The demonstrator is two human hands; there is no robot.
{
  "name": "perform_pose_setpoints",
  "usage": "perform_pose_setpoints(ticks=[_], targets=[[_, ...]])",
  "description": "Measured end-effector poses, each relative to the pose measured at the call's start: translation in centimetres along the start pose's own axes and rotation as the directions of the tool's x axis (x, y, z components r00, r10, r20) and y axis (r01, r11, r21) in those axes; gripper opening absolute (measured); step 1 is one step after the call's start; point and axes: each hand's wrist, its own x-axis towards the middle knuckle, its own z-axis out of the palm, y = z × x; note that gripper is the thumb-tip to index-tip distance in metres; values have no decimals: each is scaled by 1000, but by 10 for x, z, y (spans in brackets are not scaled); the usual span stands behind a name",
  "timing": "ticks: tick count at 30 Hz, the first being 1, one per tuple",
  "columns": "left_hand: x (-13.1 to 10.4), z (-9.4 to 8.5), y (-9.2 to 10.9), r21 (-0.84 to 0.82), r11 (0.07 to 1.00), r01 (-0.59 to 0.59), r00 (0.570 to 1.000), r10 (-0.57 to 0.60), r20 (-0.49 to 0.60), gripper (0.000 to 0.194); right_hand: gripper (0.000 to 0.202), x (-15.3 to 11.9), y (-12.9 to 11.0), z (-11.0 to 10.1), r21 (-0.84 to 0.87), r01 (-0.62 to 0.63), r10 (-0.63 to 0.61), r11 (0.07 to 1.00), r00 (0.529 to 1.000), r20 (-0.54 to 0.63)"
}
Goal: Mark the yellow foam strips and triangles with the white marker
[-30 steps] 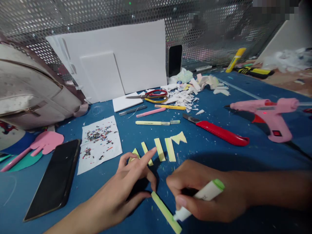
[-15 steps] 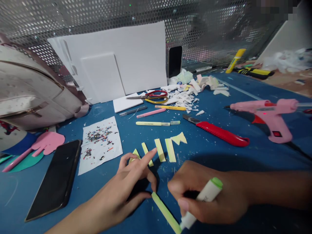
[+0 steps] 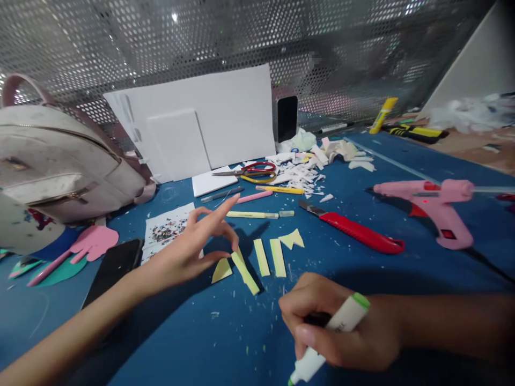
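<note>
My left hand (image 3: 197, 244) pinches the upper end of a long yellow-green foam strip (image 3: 246, 273) between thumb and middle finger, index finger stretched out. The strip lies slanted beside other cut pieces: a small triangle (image 3: 221, 269), two short strips (image 3: 270, 257) and a zigzag piece (image 3: 293, 239). My right hand (image 3: 336, 327) grips a white marker with a green cap end (image 3: 328, 338), tip pointing down at the blue table (image 3: 225, 332) near the bottom edge.
A red utility knife (image 3: 354, 231) and a pink glue gun (image 3: 430, 206) lie to the right. Pens, scissors (image 3: 249, 169) and white scraps lie behind the strips. A black phone (image 3: 115, 265), a sheet with confetti bits and a white bag (image 3: 60, 161) are on the left. White boards lean against perforated metal.
My left hand lifted the long strip away from the marker and carried it up to the row of cut pieces. The right hand with the marker stayed low; the camera view tilted.
</note>
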Motion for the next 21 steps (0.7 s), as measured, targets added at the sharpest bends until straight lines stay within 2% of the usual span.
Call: perform_pose_setpoints(ticks=[4,10,21], targets=[[22,-6,-14,-7,1000,-11,997,12,73,84,21,-2,3,1,0,27,-26,1000,1000,-14],[42,0,-19,-42,999,-18,991,23,134,83,18,-2,5,2,-8,13,-14,1000,1000,-20],[42,4,-17,-8,1000,-13,990,14,144,85,15,-2,6,3,-24,51,-51,998,999,-14]])
